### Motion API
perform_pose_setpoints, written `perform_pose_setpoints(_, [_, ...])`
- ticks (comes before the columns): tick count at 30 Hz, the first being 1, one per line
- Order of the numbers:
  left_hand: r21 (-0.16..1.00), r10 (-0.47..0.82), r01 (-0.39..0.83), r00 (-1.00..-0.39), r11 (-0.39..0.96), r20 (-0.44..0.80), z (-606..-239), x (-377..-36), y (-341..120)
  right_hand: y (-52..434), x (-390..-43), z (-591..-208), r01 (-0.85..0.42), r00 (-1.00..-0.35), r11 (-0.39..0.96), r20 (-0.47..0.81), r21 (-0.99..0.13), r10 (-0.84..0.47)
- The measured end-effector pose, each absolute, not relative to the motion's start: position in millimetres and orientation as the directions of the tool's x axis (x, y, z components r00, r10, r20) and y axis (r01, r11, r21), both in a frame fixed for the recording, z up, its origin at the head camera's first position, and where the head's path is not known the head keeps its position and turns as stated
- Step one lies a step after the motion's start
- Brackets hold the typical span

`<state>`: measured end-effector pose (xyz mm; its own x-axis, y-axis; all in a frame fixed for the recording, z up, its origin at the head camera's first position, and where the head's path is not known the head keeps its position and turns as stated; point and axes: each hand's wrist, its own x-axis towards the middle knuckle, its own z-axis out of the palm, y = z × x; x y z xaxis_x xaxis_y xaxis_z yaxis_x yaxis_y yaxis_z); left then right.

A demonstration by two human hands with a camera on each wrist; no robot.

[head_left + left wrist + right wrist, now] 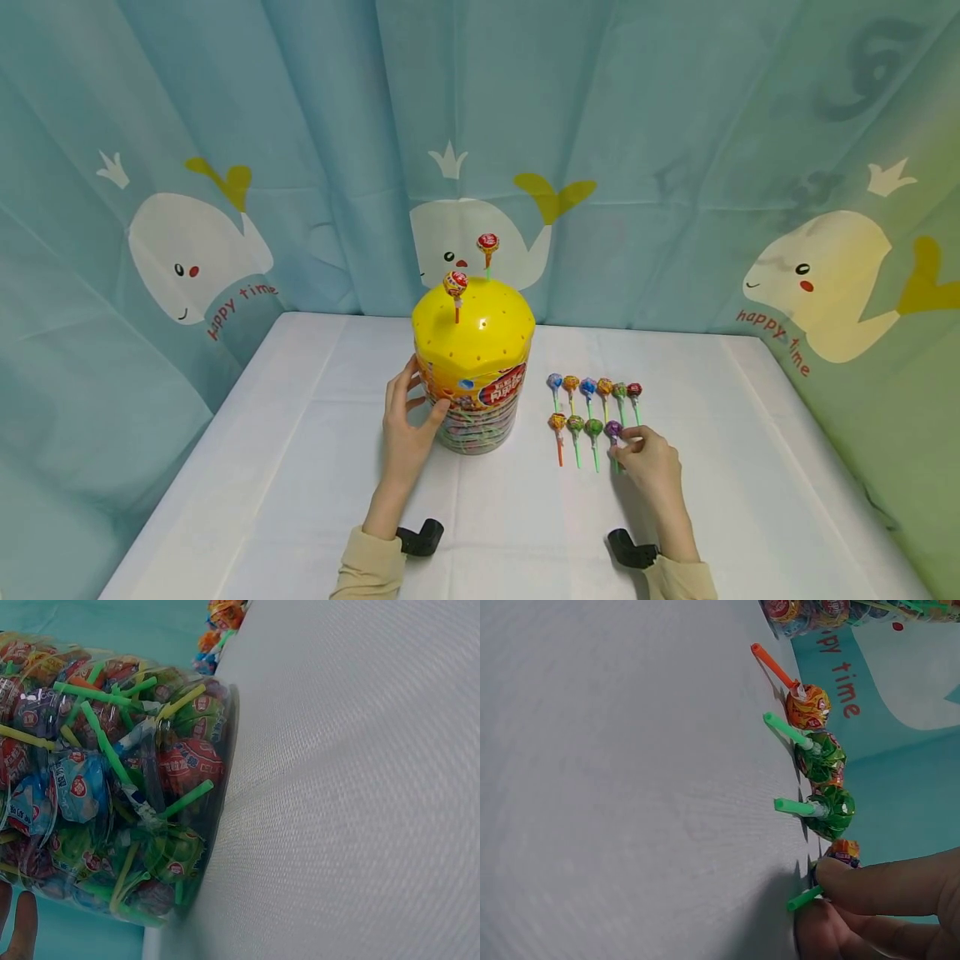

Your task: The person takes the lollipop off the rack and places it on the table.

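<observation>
A clear tub (473, 417) full of wrapped lollipops stands mid-table under a yellow domed lid (474, 329) with holes. Two lollipops (455, 287) (487, 244) stand upright in the lid. My left hand (407, 417) holds the tub's left side, fingers curved round it; the tub's wall (112, 787) fills the left wrist view. To the right, several lollipops lie in two rows (594, 390). My right hand (645, 454) pinches the purple lollipop (613, 430) at the front row's right end; its green stick (804, 898) shows under my fingertips (885, 881).
The white table (300, 467) is backed by a teal whale-print curtain (225, 167) on three sides. Front-row lollipops, one orange (807, 706) and two green (821, 756), lie left of my right hand. Black wrist mounts (420, 537) sit at both cuffs.
</observation>
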<state>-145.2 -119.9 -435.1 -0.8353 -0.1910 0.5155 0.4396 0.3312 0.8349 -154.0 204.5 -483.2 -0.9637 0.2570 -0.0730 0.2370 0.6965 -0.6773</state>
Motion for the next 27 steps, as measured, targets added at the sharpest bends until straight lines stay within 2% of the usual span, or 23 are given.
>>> perform_pose_setpoints(9, [0.822, -0.196, 0.45, -0.823, 0.348, 0.533, -468.6, -162.0, -126.6, 205.9, -149.5, -473.7, 0.227, -0.967, 0.74, -0.059, -0.633, 0.247])
perform_pose_setpoints(14, [0.826, -0.191, 0.453, -0.826, 0.336, 0.53, -472.3, -163.6, -128.4, 203.4, -149.2, -465.4, 0.225, -0.961, 0.743, -0.018, -0.63, 0.276])
perform_pose_setpoints(27, [0.835, -0.189, 0.452, -0.832, 0.313, 0.521, -472.5, -163.4, -129.0, 173.3, -153.8, -439.3, 0.092, -0.957, 0.753, 0.151, -0.651, 0.247])
